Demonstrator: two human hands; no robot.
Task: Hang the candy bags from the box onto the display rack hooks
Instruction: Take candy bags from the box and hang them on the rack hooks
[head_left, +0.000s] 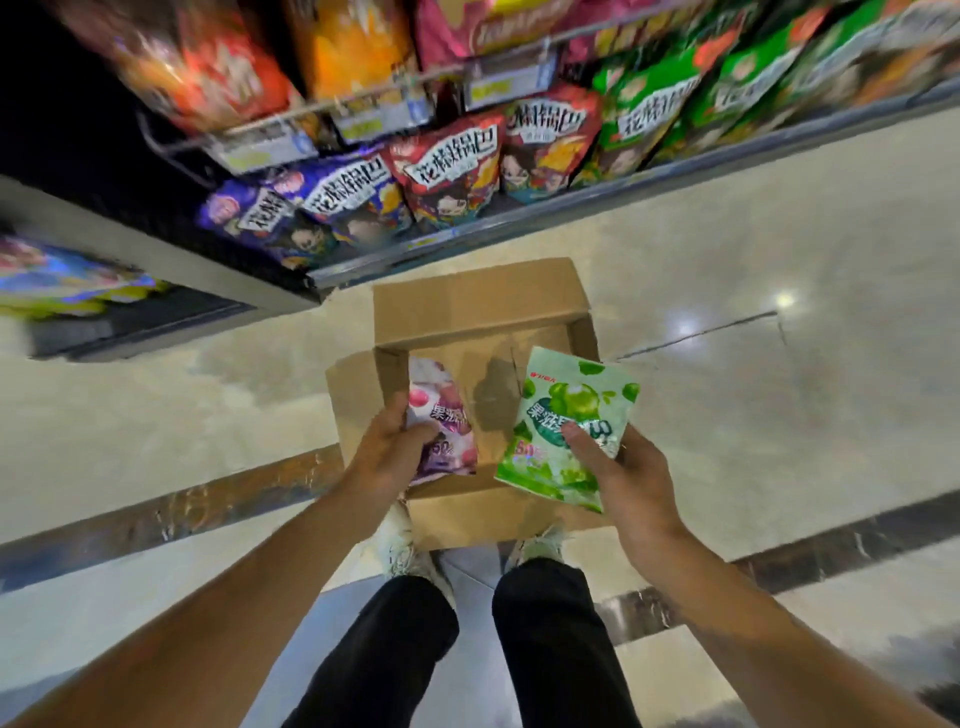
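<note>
An open cardboard box (470, 304) sits on the floor in front of my feet, its inside showing bare cardboard. My left hand (387, 449) grips a pink and purple candy bag (441, 415) over the box's left side. My right hand (631, 480) holds a green candy bag (558, 415) over the box's right edge, thumb pressed on its front. The display rack (363, 98) with wire hooks and price tags rises at the top of the view, blurred.
Purple, red and green snack bags (452, 171) fill the lowest shelf behind the box. A second shelf unit (78, 280) stands at the left. Glossy tile floor (753, 405) spreads to the right. My shoes (405, 556) touch the box's near flap.
</note>
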